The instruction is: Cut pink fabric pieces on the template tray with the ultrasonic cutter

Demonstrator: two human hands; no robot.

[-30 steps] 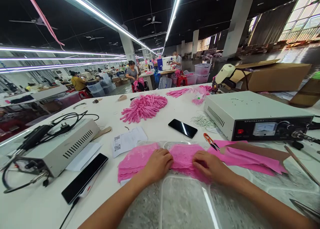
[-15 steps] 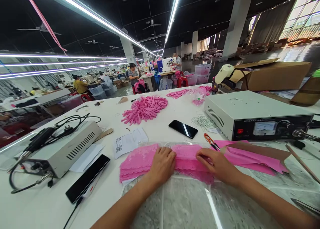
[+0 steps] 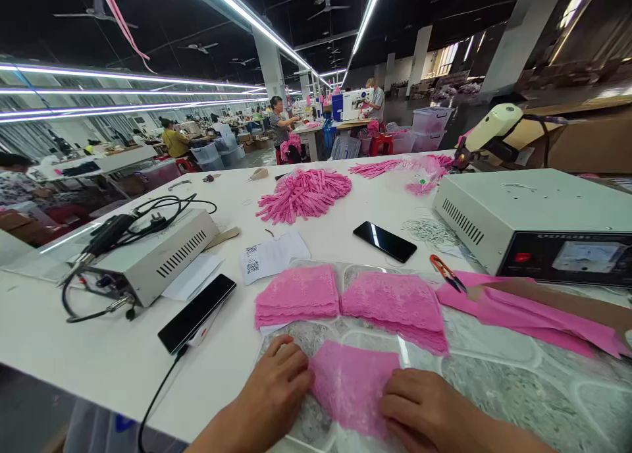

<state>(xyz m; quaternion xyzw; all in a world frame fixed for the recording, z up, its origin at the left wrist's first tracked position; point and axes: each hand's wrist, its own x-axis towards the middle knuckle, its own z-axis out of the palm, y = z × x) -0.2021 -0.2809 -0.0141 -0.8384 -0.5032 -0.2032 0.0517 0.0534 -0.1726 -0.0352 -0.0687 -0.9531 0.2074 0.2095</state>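
Observation:
A pink lace fabric piece (image 3: 353,380) lies flat near the table's front, between my two hands. At its left edge is my left hand (image 3: 276,390), fingers curled and closed on the fabric. My right hand (image 3: 427,407) holds the right edge, its fingertips partly hidden under the knuckles. Just beyond them sit two stacks of similar pink lace, a left stack (image 3: 296,295) and a right stack (image 3: 392,301), side by side on a clear-covered, grey marbled surface (image 3: 508,387). Orange-handled thread snips (image 3: 447,272) rest to the right of the stacks.
On the right stands a grey machine box with a meter (image 3: 543,209); another grey box (image 3: 162,255) with a cabled handpiece is at left. Two phones, a near phone (image 3: 197,311) and a far phone (image 3: 385,241), lie about. Pink strips (image 3: 306,193) are heaped behind.
Both hands have come off the lace stacks and moved nearer to me. A single pink lace piece now lies between them. The camera view has shifted, so the table appears further left.

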